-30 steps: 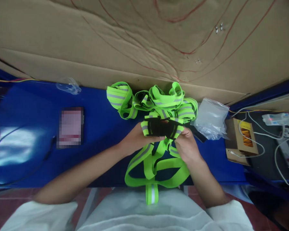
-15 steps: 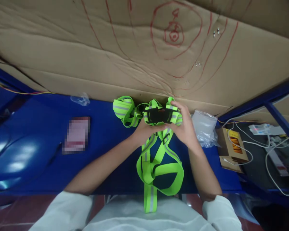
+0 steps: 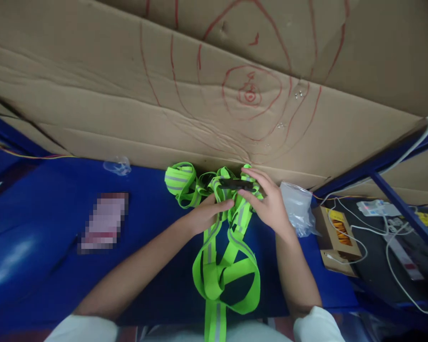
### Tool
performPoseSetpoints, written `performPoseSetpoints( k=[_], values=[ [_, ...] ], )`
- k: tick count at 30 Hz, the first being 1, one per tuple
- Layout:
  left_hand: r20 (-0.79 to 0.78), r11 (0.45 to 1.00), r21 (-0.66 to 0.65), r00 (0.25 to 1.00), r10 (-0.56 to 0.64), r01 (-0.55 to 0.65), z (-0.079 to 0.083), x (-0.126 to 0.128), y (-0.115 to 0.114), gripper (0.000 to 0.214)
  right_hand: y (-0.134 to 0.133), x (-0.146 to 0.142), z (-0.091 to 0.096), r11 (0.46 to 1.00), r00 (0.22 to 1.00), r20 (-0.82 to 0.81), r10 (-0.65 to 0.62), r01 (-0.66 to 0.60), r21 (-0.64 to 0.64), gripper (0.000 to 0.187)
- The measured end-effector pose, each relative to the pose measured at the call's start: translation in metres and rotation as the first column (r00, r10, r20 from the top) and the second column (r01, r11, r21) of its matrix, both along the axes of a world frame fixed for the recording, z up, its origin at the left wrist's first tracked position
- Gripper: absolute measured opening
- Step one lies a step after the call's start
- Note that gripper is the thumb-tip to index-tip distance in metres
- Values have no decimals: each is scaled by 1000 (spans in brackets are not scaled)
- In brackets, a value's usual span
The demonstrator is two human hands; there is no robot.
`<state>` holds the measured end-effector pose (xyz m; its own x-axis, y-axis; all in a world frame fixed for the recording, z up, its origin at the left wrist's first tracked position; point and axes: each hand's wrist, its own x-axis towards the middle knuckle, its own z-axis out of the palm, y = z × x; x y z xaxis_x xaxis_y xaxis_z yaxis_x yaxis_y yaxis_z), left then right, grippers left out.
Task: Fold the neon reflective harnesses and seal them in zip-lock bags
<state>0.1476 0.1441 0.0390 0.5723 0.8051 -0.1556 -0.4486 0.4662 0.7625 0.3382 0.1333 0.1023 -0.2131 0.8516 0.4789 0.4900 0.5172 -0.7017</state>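
A neon-green strap harness with grey reflective stripes (image 3: 221, 266) hangs from my hands down over the blue table's near edge. Its upper end carries a black patch (image 3: 235, 184), held edge-on between both hands. My left hand (image 3: 207, 214) grips the straps from the left, its fingers closed under the patch. On the right, my right hand (image 3: 267, 202) lies over that end of the patch, its fingers curled around it. Behind my hands, more neon straps (image 3: 180, 183) lie piled against the cardboard.
A large cardboard sheet (image 3: 214, 95) with red circles stands along the back of the blue table (image 3: 43, 228). A blurred flat card (image 3: 103, 221) lies at left, a small clear bag (image 3: 117, 166) behind it. At right are a clear plastic bag (image 3: 298, 206), a brown box (image 3: 337, 235) and white cables (image 3: 395, 237).
Both hands moved away from me toward the strap pile with the patch. The patch has tipped from face-on to edge-on. The camera view tilted upward.
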Motion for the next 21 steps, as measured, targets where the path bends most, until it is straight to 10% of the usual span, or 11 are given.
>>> performPoseSetpoints(
  k=[9, 17, 21],
  values=[
    [-245, 914, 315, 909, 337, -254, 11, -7, 20, 42, 11, -12, -19, 929, 884, -467, -33, -145, -340, 56],
    [-253, 751, 531, 773, 582, -392, 6, -7, 25, 33, -2, -35, -31, 938, 938, -102, -332, 316, -146, 66],
    [-237, 748, 546, 787, 570, -377, 6, -6, 22, 31, -7, -35, -28, 939, 957, 14, -290, 288, -189, 39]
  ],
)
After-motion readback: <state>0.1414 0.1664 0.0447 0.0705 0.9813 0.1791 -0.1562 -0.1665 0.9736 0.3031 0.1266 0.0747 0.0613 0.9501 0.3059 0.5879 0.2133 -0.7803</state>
